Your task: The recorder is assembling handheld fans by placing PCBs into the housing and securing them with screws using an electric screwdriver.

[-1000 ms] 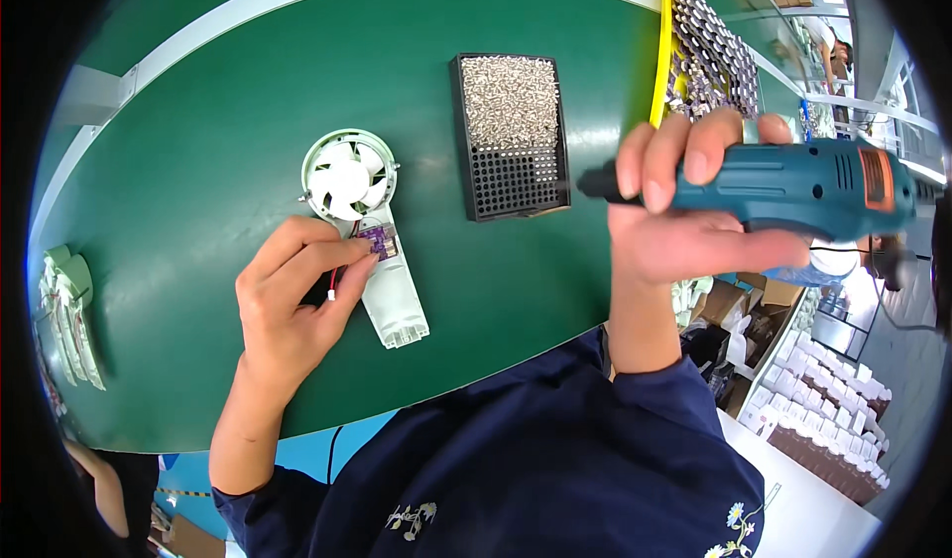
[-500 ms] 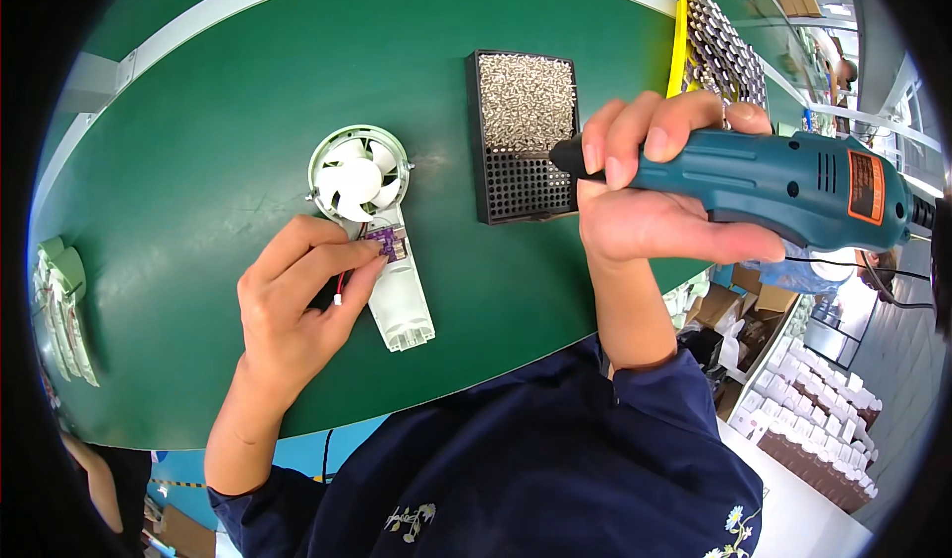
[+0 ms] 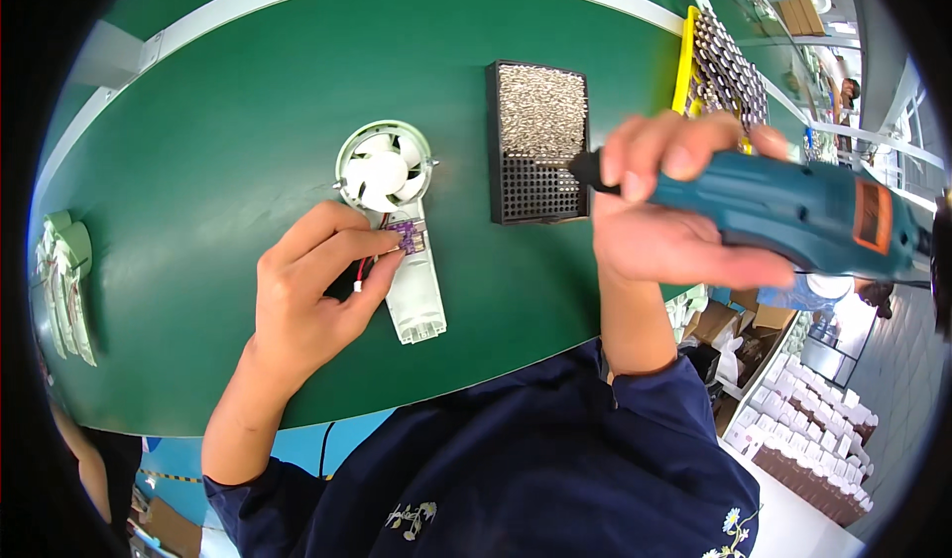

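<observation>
Head view, read as a clock face: pale green parts [image 3: 65,285] lie at 9 o'clock on the green desk [image 3: 238,122], a yellow-rimmed tray [image 3: 683,62] of dark and silver pieces sits at 2, and white cartons [image 3: 798,409] stand at 4, off the desk. At 8, another person's arm [image 3: 91,474] shows beyond the edge. The right hand [image 3: 659,226] and its teal power driver [image 3: 769,201] hide the stretch of desk at 2 to 3 o'clock.

A second ago the driver's dark nose was just clear of the black tray [image 3: 494,146] at 1 o'clock; now it overlaps that tray's right rim, though I cannot tell whether they touch. The left hand [image 3: 317,280] keeps its place at the purple circuit board [image 3: 411,238].

Counted: one driver, with the right hand's fingers wrapped around it; one board, pinched between the left fingertips, over one pale green handle [image 3: 416,300]; one white fan [image 3: 379,179] at the handle's 11 o'clock end; one white plug [image 3: 358,286] under the left fingers. The small silvery pieces [image 3: 540,112] in the black tray are too many to count.
</observation>
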`<state>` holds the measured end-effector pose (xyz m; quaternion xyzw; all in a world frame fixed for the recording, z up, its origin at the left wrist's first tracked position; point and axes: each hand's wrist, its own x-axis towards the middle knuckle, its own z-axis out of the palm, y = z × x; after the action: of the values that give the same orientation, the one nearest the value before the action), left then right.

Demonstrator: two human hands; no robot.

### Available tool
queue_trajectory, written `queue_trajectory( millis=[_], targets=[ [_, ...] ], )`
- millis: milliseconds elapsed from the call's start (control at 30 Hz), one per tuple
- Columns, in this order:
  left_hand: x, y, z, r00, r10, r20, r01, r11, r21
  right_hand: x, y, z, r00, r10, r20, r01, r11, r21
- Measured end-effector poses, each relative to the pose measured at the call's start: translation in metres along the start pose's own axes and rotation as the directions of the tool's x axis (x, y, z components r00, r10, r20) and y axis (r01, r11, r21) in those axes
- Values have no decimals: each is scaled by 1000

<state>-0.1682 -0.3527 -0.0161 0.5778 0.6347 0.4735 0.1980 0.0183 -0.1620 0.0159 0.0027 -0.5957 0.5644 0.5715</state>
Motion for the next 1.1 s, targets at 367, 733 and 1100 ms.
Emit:
queue_trajectory(
  millis=[367,733,1100],
  targets=[
    [-2,-5,2,1000,27,-5,-27,997,-71,-20,-22,69,977,75,199,-118,969,215],
    [-2,-8,2,999,-5,-34,0,992,-129,-27,-11,81,939,157,307,-206,969,133],
    [-4,-6,-3,995,75,73,-70,995,-66,-36,-3,86,960,36,278,-51,998,47]
  ],
)
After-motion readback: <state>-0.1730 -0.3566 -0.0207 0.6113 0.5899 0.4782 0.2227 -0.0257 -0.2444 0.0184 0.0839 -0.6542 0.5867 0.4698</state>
